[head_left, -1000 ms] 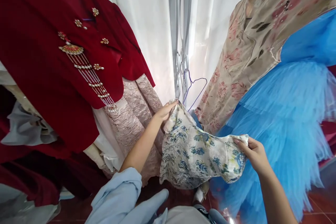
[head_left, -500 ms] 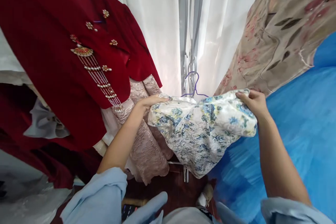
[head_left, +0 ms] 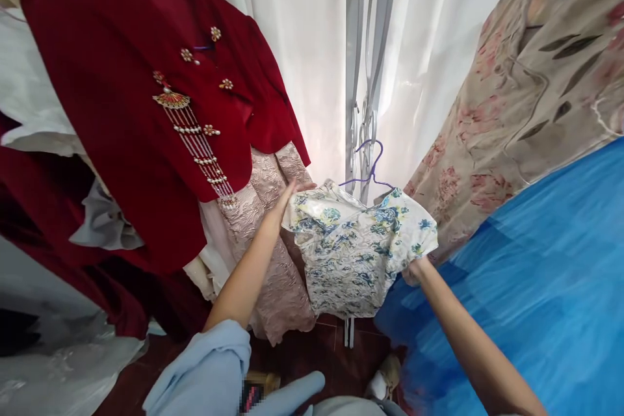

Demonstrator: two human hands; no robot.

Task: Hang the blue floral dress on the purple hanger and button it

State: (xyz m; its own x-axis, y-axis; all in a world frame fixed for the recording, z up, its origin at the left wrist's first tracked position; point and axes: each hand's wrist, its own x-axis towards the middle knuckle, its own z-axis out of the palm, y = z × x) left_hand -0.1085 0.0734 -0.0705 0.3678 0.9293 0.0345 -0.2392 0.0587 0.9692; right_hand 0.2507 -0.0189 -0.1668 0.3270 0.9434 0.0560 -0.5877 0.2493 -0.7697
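Note:
A short-sleeved white blouse point(head_left: 348, 253) with a blue and yellow flower print hangs on a purple hanger point(head_left: 374, 166). At its left shoulder my left hand point(head_left: 292, 194) touches the cloth, with the visible fingers stretched out. My right hand point(head_left: 414, 270) is at the lower edge of the right sleeve. Cloth covers most of its fingers, so their grip cannot be made out. Behind the hanger runs a grey metal upright point(head_left: 358, 65) with hooks.
On the left hang a dark red jacket point(head_left: 121, 110) with a beaded brooch point(head_left: 195, 136) and a pink textured skirt point(head_left: 268, 273). A beige floral garment point(head_left: 487, 123) and blue tulle point(head_left: 536, 260) fill the right. White curtains point(head_left: 302, 45) hang behind; a shoe point(head_left: 385, 377) is below.
My right hand has moved down and left, from the top of the blouse's right sleeve to its lower edge. The sleeve, stretched out before, now droops. The view has shifted slightly left.

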